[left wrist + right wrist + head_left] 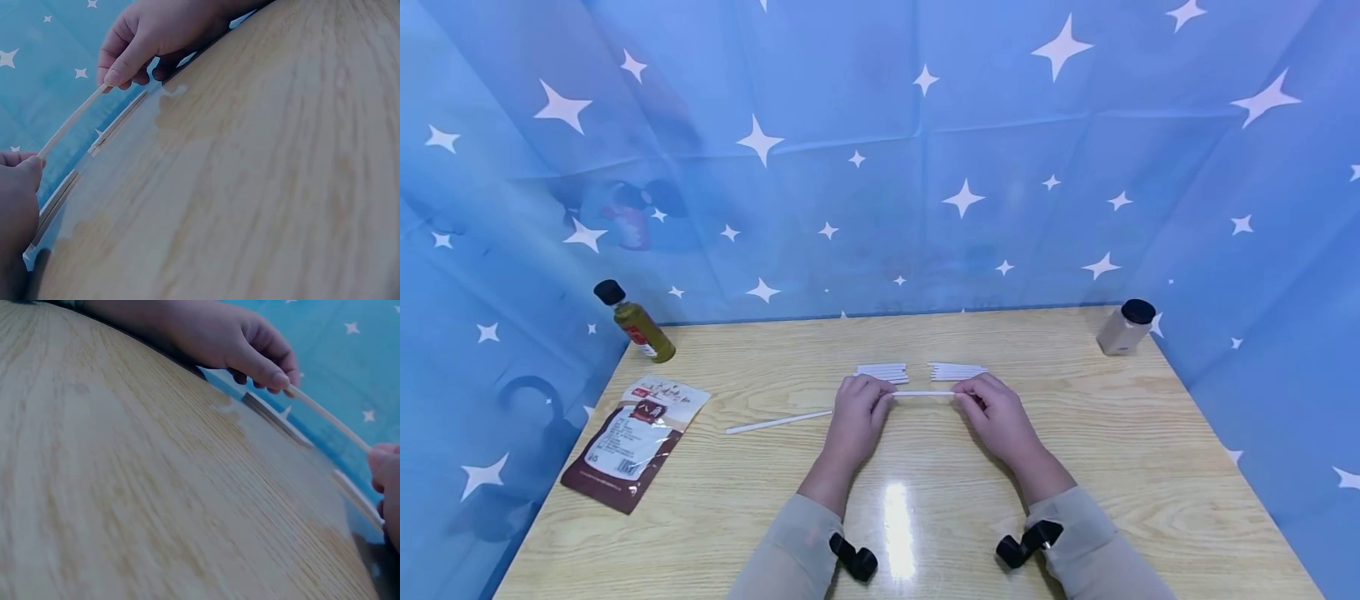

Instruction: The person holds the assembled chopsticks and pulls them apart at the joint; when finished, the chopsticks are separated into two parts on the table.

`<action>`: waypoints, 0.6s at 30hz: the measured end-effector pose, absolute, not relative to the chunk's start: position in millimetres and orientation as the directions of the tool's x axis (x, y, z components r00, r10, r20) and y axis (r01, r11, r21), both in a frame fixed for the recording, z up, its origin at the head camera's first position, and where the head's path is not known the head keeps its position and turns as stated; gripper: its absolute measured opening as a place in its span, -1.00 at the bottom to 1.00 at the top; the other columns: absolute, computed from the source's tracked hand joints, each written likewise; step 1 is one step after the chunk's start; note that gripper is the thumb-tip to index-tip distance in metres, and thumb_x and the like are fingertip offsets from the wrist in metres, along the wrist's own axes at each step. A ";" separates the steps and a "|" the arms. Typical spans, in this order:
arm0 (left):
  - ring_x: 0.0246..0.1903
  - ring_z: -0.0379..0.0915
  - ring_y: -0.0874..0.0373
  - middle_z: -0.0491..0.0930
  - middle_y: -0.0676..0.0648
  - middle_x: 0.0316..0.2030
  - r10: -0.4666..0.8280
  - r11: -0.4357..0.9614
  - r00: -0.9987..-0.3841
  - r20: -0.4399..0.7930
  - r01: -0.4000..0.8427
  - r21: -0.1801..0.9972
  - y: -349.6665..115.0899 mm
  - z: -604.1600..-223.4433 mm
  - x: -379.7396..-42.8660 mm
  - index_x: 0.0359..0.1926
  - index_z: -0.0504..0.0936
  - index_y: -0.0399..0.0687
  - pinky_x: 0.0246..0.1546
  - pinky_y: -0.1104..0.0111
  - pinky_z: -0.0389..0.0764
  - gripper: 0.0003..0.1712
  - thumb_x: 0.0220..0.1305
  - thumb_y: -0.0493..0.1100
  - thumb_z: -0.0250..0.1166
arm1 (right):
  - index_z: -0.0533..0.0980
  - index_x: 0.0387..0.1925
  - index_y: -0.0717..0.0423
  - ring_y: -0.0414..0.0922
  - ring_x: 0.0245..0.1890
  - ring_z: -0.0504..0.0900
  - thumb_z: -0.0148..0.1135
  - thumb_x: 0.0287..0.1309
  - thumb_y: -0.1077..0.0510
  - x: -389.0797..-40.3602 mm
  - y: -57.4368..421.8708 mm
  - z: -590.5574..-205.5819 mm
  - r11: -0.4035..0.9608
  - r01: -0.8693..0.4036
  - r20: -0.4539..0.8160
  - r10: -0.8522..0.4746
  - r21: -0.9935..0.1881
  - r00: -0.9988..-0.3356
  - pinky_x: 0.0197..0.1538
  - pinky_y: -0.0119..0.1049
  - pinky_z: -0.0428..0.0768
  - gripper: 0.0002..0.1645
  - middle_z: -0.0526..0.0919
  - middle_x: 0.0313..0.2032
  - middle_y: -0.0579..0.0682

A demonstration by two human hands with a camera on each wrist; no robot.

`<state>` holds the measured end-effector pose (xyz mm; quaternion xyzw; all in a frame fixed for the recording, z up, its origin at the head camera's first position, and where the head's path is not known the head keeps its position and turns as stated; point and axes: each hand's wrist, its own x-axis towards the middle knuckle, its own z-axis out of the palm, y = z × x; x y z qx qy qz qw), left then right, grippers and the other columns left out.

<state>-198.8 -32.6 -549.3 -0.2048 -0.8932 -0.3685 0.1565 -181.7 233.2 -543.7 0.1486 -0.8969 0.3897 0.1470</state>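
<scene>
Between my two hands stretches a thin white stick [923, 393], held level just above the table. My left hand [854, 418] pinches its left end between thumb and fingers. At the other end, my right hand [1000, 418] pinches it the same way, as the right wrist view also shows on the stick [331, 419]. Just beyond the hands lie two bundles of shorter white sticks, a left bundle [883, 372] and a right bundle [957, 372], with a gap between them. Another long white stick [778, 422] lies left of my left hand, its right end close to that hand.
A brown and white packet [631, 442] lies flat at the left of the wooden table [1120, 467]. Behind it stands a bottle of yellow-green liquid [644, 332] with a black cap. A black-lidded jar [1126, 327] stands at the back right. A star-patterned blue curtain [880, 183] hangs behind.
</scene>
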 end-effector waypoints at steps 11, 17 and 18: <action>0.04 0.49 0.05 0.68 0.01 -0.08 0.243 0.636 -0.884 0.400 0.457 0.622 -39.0 -549.1 -198.2 -0.06 0.78 -0.04 0.16 0.16 0.53 -0.88 0.54 -0.16 0.34 | 0.73 -0.11 0.03 -0.21 -0.34 0.52 0.35 0.48 0.19 -186.3 232.7 -541.8 0.609 -0.415 0.382 -0.192 -0.676 -0.904 -0.26 -0.25 0.57 -0.92 0.66 -0.24 -0.17; 0.03 0.49 0.09 0.68 0.04 -0.08 0.247 0.637 -0.899 0.360 0.431 0.639 -33.9 -547.6 -198.6 -0.05 0.78 -0.03 0.17 0.17 0.54 -0.87 0.54 -0.14 0.33 | 0.74 -0.10 0.01 -0.19 -0.33 0.49 0.33 0.51 0.16 -185.7 238.3 -541.0 0.638 -0.386 0.357 -0.181 -0.666 -0.916 -0.24 -0.22 0.53 -0.90 0.66 -0.23 -0.18; 0.03 0.49 0.10 0.68 0.04 -0.09 0.246 0.635 -0.901 0.358 0.429 0.642 -33.0 -547.8 -198.5 -0.05 0.78 -0.03 0.17 0.17 0.54 -0.87 0.54 -0.15 0.34 | 0.74 -0.10 0.02 -0.19 -0.32 0.48 0.32 0.51 0.16 -186.1 239.3 -541.1 0.642 -0.388 0.359 -0.183 -0.661 -0.915 -0.23 -0.22 0.52 -0.89 0.66 -0.24 -0.17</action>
